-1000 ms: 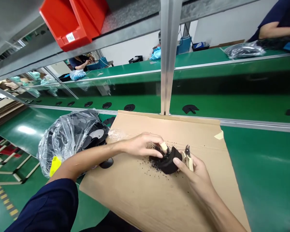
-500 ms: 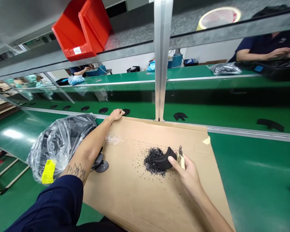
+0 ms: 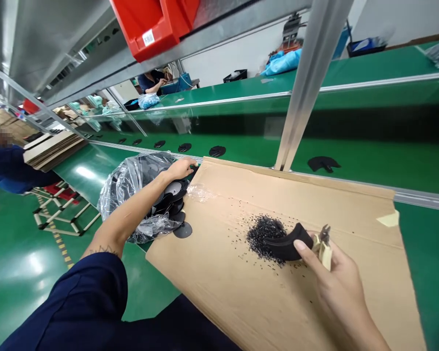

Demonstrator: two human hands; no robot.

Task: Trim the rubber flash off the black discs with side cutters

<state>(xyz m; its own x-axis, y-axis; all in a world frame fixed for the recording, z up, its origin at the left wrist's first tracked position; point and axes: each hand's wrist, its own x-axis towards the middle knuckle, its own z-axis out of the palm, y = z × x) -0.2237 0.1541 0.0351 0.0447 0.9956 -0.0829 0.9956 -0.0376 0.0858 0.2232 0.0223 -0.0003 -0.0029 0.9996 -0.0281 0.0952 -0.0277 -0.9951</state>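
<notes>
My right hand [image 3: 342,275] is closed around a pair of cutting nippers [image 3: 325,247] with cream handles and metal jaws. The same hand pinches a curved black part [image 3: 289,244] between thumb and fingers. Under that part lies a heap of small black scraps [image 3: 265,234] on the cardboard sheet [image 3: 219,273]. My left hand [image 3: 183,168] is over the far edge of a clear plastic bag [image 3: 122,183] filled with black discs [image 3: 173,189]. Its fingers are loosely bent and apart, with nothing visible in them; their undersides are hidden. A slotted black disc [image 3: 217,151] lies on the green belt beyond.
More black pieces [image 3: 324,164] lie spaced along the green belt. An aluminium post [image 3: 307,83] rises behind the cardboard, and a red bin [image 3: 153,29] sits on the overhead shelf. Co-workers are at the far bench [image 3: 219,90] and at the far left.
My left hand has drawn back from the disc on the belt toward the bag. The view has turned left. My right hand still holds the curved part and nippers above the scraps.
</notes>
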